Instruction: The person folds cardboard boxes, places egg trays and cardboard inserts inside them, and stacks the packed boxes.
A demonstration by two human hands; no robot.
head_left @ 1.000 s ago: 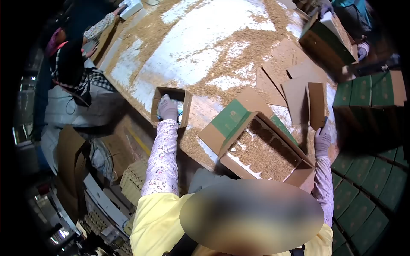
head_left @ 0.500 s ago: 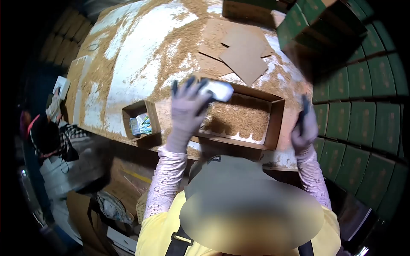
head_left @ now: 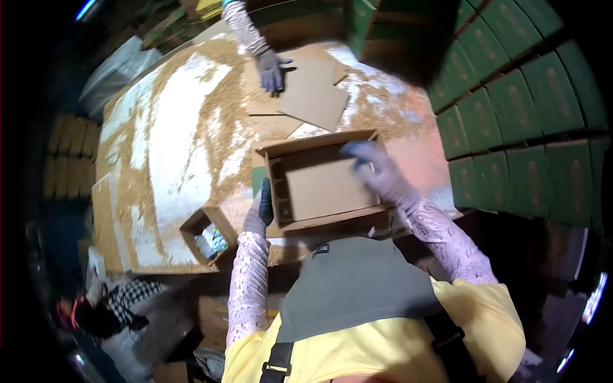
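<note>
A cardboard box (head_left: 377, 205) stands in front of me on the worktable, with a flat cardboard sheet (head_left: 325, 185) lying inside it. The sheet covers most of the inside; a scalloped strip (head_left: 281, 191) shows along the left end. My gloved left hand (head_left: 258, 207) is upright along the outside of the box's left wall, its fingers stretched out. Over the right end of the box hangs my right hand (head_left: 380, 171), blurred, with its fingers apart and nothing visible in them. What lies under the sheet is hidden.
Sawdust (head_left: 220, 80) is strewn over the table. Another person's gloved hand (head_left: 271, 73) rests on loose cardboard sheets (head_left: 313, 96) at the back. A small carton (head_left: 227, 226) with packets stands left. Green boxes (head_left: 504, 112) are stacked at right. Another person (head_left: 108, 306) is at lower left.
The white object has left my left hand, which is now at the box's left wall. My right hand has come over the box. A sheet covers the sawdust; another person's hand has appeared.
</note>
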